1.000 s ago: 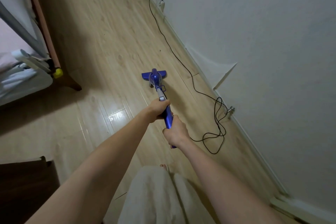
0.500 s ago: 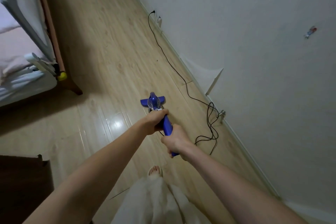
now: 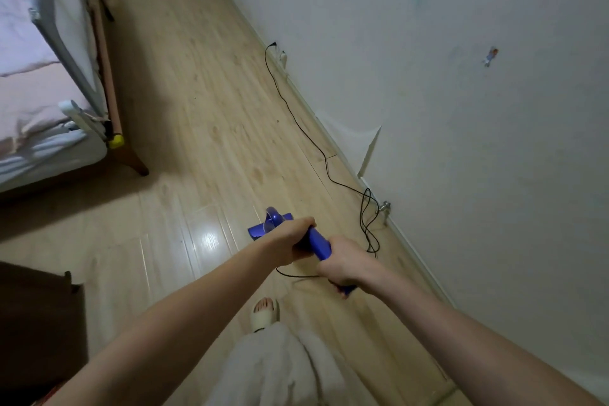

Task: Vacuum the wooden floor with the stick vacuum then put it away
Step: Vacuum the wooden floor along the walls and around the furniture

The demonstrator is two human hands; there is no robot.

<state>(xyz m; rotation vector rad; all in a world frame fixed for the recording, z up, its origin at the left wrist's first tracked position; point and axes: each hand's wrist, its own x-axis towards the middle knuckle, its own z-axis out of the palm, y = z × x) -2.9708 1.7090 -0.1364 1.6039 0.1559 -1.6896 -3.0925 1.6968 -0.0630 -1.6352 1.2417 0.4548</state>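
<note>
Both my left hand (image 3: 291, 241) and right hand (image 3: 342, 262) wrap the stiff, light blue stick vacuum (image 3: 318, 242) (best held at its handle); its head sits just left of the black cord (image 3: 367, 224).

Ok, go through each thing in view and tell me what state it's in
Blue stick vacuum: head on the floor, gripped by both hands.
Left hand: gripping the blue handle.
Right hand: gripping the handle's end.
Black power cord: plugged into the wall socket, looped near the baseboard.

Glossy wood floor (image 3: 197, 148), shiny blue plastic vacuum (image 3: 318, 242)
</note>
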